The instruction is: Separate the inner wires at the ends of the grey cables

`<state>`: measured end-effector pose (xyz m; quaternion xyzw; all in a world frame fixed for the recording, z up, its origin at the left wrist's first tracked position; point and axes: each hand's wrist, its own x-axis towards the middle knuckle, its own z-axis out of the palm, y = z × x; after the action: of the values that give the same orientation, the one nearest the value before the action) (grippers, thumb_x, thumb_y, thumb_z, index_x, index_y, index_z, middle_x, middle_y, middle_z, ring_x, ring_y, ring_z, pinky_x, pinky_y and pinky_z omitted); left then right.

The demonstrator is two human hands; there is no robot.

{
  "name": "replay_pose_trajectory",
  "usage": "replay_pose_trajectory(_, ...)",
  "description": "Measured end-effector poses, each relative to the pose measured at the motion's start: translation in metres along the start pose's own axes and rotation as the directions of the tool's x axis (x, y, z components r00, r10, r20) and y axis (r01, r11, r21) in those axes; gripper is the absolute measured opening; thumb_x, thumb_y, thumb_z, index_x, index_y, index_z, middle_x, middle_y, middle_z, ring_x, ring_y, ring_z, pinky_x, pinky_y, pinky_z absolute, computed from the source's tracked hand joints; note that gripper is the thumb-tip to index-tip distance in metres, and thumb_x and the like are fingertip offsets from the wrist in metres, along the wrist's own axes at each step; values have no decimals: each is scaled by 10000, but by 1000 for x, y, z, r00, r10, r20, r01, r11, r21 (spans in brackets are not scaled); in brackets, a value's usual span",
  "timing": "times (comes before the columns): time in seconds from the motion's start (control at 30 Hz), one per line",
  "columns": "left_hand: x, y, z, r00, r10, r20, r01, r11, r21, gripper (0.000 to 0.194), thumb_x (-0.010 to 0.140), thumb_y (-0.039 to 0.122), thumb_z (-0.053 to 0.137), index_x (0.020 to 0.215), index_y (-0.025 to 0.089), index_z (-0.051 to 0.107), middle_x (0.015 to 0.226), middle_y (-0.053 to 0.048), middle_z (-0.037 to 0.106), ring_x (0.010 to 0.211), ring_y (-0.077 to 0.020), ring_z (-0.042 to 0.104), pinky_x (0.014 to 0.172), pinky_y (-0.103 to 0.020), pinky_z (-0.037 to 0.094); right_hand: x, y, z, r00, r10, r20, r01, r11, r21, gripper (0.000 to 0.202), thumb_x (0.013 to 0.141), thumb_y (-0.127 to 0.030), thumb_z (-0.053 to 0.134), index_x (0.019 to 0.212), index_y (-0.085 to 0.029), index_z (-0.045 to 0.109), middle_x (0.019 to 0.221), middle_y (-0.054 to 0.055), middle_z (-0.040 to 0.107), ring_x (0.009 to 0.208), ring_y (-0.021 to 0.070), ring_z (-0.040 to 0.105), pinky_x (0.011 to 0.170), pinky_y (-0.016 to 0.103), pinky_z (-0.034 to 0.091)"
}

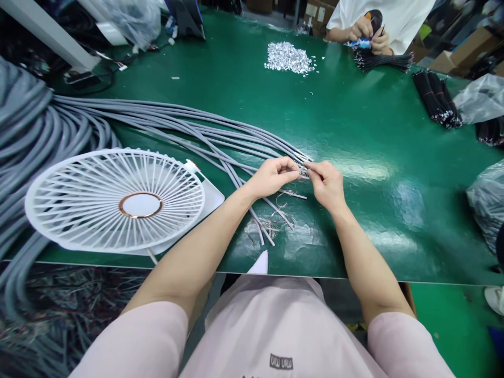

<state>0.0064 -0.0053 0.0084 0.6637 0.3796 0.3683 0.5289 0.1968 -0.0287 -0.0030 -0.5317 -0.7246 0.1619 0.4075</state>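
Observation:
Several grey cables run from a large coil at the left across the green table to my hands. My left hand is closed in a pinch at the stripped end of a cable. Close on its right, my right hand pinches the same end; thin silvery strands show between the fingertips. Below my hands, other cable ends lie loose near the table's front edge, beside a small tangle of fine wire.
A white fan lies at the left by my forearm. Foil scraps are piled at the back. Across the table a person's hands work over black wires. Black wire bundles and plastic bags are at the right.

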Motion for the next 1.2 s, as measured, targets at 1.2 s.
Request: replay_pose_trajectory(1.2, 2, -4, 5, 996, -70, -60, 66, 996, -65, 261, 748, 371, 696, 852, 135, 732, 790, -33, 692, 692, -117, 545, 679, -252, 430, -11, -21, -40, 984, -21, 177, 44, 991, -130, 288, 921, -193, 538, 1052, -267, 783, 777, 41, 648, 705, 175, 589, 660, 319, 457)
